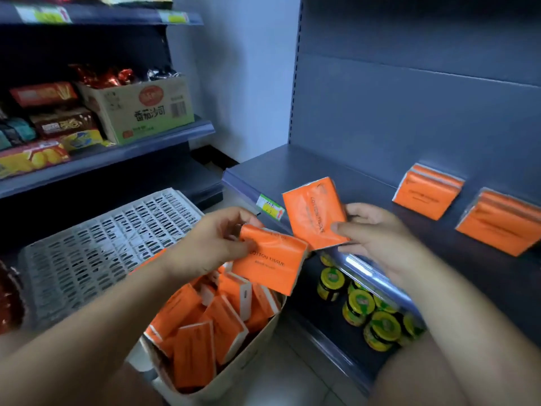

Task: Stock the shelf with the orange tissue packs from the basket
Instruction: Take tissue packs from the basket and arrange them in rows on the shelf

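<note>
Head view shows the grey shelf (322, 177) filling the right side, with 2 stacks of orange packs (424, 194) lying flat on it toward the right, near each other but not touching. Left of it a white slatted crate (111, 247) sits just behind the basket (251, 347), which stands on the floor and holds many loose packs (205, 332) heaped at all angles. Both hands are grasping: the left hand (210, 241) pinches the lower pack (272, 259) above the basket, and the right hand (377, 232) grips the upper pack (313, 212) over the shelf's front edge. These 2 packs overlap at a corner, so one could knock the other loose. A glossy wrapper slipping here would probably drop onto the jars (360, 306) on the lower shelf, under the right hand. No obstacle shows between the right hand and the stacks, though the small price label (270, 206) on the shelf lip sits just beside the upper pack and might snag it.
</note>
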Tool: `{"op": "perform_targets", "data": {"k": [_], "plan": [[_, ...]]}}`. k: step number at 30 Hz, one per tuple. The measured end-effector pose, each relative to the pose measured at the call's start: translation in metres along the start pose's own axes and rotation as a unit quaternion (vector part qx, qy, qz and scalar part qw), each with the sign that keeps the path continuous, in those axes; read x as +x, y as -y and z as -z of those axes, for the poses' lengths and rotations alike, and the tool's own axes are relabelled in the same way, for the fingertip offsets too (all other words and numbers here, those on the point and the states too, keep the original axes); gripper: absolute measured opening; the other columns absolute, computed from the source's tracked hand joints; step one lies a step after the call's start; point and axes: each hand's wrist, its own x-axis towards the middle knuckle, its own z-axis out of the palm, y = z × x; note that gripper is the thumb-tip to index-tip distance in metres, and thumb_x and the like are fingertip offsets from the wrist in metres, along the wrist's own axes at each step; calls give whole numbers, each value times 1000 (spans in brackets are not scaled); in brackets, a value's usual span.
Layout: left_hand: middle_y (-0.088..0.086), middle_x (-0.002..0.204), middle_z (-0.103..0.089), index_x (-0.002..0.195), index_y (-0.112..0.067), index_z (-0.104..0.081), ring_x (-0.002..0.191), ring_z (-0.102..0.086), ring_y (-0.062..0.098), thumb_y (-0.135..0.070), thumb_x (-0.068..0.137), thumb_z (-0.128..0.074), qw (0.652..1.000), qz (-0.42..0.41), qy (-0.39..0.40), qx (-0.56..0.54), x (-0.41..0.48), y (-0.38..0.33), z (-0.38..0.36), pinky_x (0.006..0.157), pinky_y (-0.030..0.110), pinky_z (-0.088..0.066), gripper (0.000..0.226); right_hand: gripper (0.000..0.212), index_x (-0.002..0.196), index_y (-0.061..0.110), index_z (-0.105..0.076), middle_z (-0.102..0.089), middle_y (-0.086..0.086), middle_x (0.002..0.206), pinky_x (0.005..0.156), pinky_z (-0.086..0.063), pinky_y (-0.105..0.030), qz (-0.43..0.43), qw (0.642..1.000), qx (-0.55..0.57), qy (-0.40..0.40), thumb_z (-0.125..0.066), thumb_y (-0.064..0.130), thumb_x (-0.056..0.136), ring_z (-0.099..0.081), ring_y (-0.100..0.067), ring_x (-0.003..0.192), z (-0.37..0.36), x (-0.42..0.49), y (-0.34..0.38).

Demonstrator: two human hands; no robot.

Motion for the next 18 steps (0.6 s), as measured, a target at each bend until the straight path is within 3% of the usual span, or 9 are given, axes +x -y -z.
{"op": "perform_targets", "data": {"k": [4,6,10,14,18], "plan": [[17,99,-74,106,-7,-70,80,-68,19,5,80,-77,999,-33,-8,-16,11,-26,-40,66,29,-57,30,22,113,16,-72,-79,-1,102,92,-60,-46,29,997,12,-73,-69,6,93,-75,-20,99,48,-34,1],[9,98,-77,107,-5,-70,81,-69,16,10,84,-76,998,-51,-21,-31,17,-39,-64,65,22,-56,28,24,115,18,-72,-79,0,103,90,-60,-43,43,993,17,-113,-69,8,94,-74,-20,102,74,-53,3],[10,106,-77,107,-14,-69,90,-70,19,-9,77,-75,991,-109,-8,-78,31,-69,-121,80,33,-57,31,26,115,23,-72,-79,3,104,90,-58,-39,64,984,9,-168,-67,9,94,-73,-17,103,124,-93,-3],[-5,96,-75,101,-15,-66,90,-69,12,-4,76,-71,980,-152,47,-116,44,-100,-200,81,27,-56,28,35,123,26,-70,-79,2,105,92,-59,-41,69,972,-10,-222,-69,9,93,-74,-21,104,178,-137,-16],[-3,94,-73,101,-17,-69,87,-66,13,-7,77,-73,973,-172,102,-113,50,-131,-285,80,28,-54,27,35,113,35,-75,-79,4,103,90,-57,-37,68,958,-40,-276,-70,7,91,-74,-18,101,234,-187,-34]]}}
